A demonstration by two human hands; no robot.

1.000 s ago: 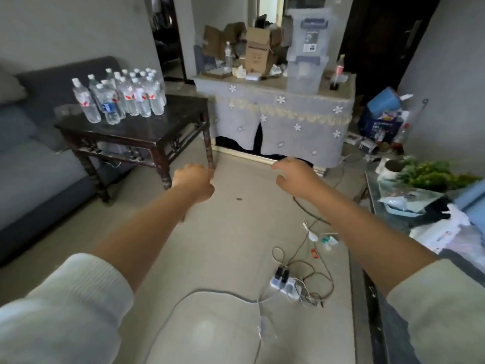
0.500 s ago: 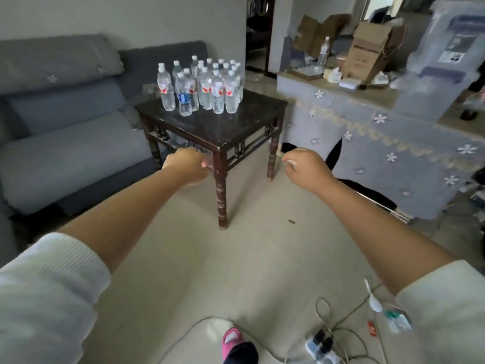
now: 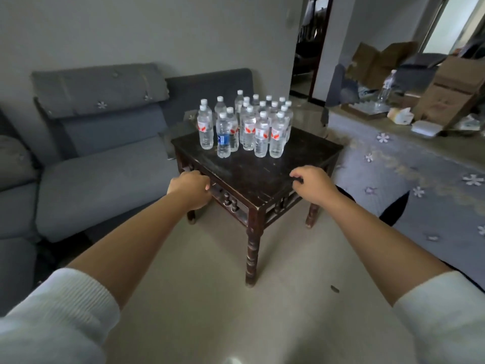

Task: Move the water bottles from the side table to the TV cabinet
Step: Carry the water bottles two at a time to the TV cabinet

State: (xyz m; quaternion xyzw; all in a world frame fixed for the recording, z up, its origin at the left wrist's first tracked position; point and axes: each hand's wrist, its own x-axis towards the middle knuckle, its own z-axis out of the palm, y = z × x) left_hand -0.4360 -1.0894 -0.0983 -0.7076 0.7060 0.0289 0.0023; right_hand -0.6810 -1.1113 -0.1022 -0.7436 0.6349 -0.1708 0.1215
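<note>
Several clear water bottles with white caps stand bunched at the far side of a dark wooden side table; most carry red labels, and one bottle at the front has a blue label. My left hand hovers at the table's near-left edge with fingers curled and nothing in it. My right hand hangs over the near-right part of the tabletop, fingers also curled and empty. The TV cabinet, draped in a grey flowered cloth, runs along the right. One more bottle stands on it.
A grey sofa fills the left, close against the side table. Cardboard boxes and a tissue box crowd the cabinet top. A dark doorway opens behind. Pale floor lies between me and the table.
The view has swung left and closed in on the side table. Both hands have come forward from mid-air to the table's near edges; the bottles have not moved.
</note>
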